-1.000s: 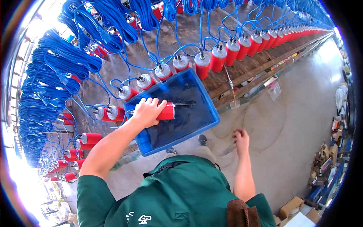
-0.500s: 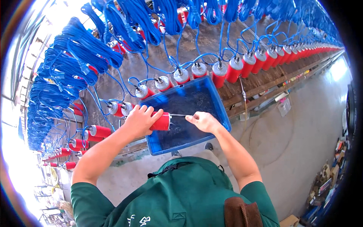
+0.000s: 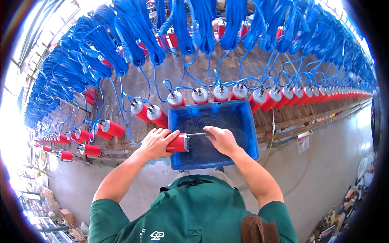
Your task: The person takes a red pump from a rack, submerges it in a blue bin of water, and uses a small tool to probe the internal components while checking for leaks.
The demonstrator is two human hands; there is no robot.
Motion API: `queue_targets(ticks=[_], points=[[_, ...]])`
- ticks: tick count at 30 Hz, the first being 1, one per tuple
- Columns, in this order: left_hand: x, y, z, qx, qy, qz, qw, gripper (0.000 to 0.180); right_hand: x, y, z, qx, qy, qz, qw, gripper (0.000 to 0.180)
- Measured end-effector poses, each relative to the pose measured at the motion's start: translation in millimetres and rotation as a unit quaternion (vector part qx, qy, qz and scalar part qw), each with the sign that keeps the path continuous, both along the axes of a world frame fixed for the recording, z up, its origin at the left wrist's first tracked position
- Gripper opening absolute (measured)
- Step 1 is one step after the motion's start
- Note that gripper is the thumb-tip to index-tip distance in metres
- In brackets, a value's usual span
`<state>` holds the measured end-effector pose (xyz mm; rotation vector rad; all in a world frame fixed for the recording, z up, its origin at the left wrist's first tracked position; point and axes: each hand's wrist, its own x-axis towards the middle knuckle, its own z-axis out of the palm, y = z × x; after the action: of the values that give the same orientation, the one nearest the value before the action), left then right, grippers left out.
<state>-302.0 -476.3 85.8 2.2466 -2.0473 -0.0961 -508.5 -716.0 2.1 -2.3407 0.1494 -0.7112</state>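
Observation:
My left hand point(image 3: 157, 142) is closed around a red cylinder point(image 3: 176, 143), which lies sideways over the left part of a blue plastic tub point(image 3: 255, 152). The cylinder's silver end faces right, with small dark fittings on it. In my right hand point(image 3: 222, 140), the fingers pinch a thin, dark metal rod point(image 3: 197, 134). The rod reaches left, level, to the upper edge of that silver end; whether it enters a hole there is too small to tell. My right fingers hide the rod's other end.
A long row of red cylinders point(image 3: 221, 93) with silver tops stands along the wooden bench point(image 3: 178, 73). Blue cables join them to hanging blue cable coils point(image 3: 233, 24). More cylinders point(image 3: 112, 128) lie at the left. A thin hose point(image 3: 269, 146) drops from the bench edge on the right.
The view has turned and shifted, so the tub and bench sit differently. My left hand still holds the red cylinder and my right hand the rod; its fingers have shifted slightly on it.

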Motion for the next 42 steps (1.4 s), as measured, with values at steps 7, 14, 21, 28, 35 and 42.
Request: queue_targets(ticks=[7, 14, 21, 28, 35, 42], points=[[3, 2, 6, 0.022, 0.018, 0.002, 1.000, 0.088, -7, -1, 21, 0.604, 0.193, 0.085, 0.768, 0.030], [10, 9, 1, 0.041, 0.033, 0.013, 0.999, 0.090, -4, 9, 50, 0.277, 0.202, 0.066, 0.937, 0.048], [6, 8, 0, 0.042, 0.021, 0.016, 0.999, 0.091, 3, 1, 30, -0.047, 0.368, -0.070, 0.926, 0.022], [5, 12, -3, 0.024, 0.019, 0.020, 0.999, 0.093, -9, -1, 60, 0.597, 0.271, 0.141, 0.741, 0.058], [1, 13, -5, 0.015, 0.008, 0.022, 1.000, 0.094, -9, 2, 45, 0.498, 0.232, 0.141, 0.823, 0.056], [-1, 10, -3, 0.013, -0.007, 0.010, 1.000, 0.093, 8, 18, 40, -0.134, 0.287, 0.035, 0.948, 0.030]])
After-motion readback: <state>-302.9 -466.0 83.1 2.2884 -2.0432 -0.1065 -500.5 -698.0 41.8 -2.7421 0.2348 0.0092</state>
